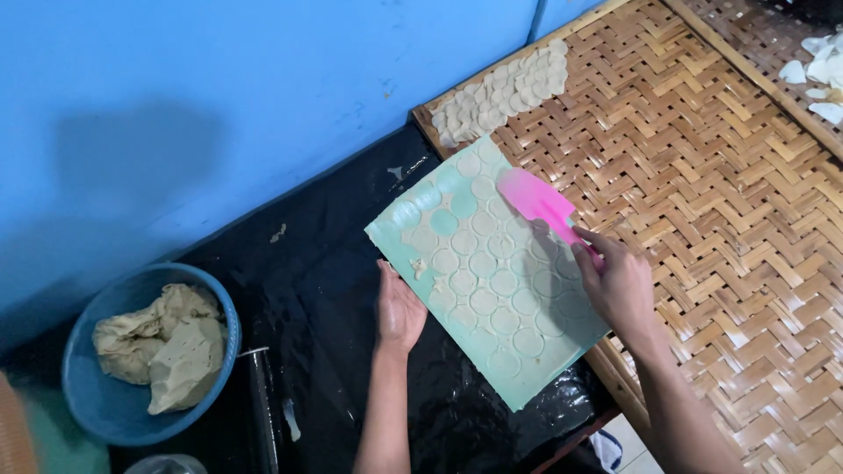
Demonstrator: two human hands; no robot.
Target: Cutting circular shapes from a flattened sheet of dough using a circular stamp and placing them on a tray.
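Left hand (399, 312) grips near edge of green mat (518, 369), fingers curled under, tilting it. Right hand (619, 285) closed around handle of pink spatula (534, 200), blade flat on mat ahead of fingers. Cut dough rounds (492, 281) cover most of mat between hands; few bare circles at far corner. Small batch of rounds (505, 92) already on woven tray (702, 175) beyond right hand; most left to move. Bowl of dough scraps (162, 347) well left of left hand, on black tabletop (325, 263).
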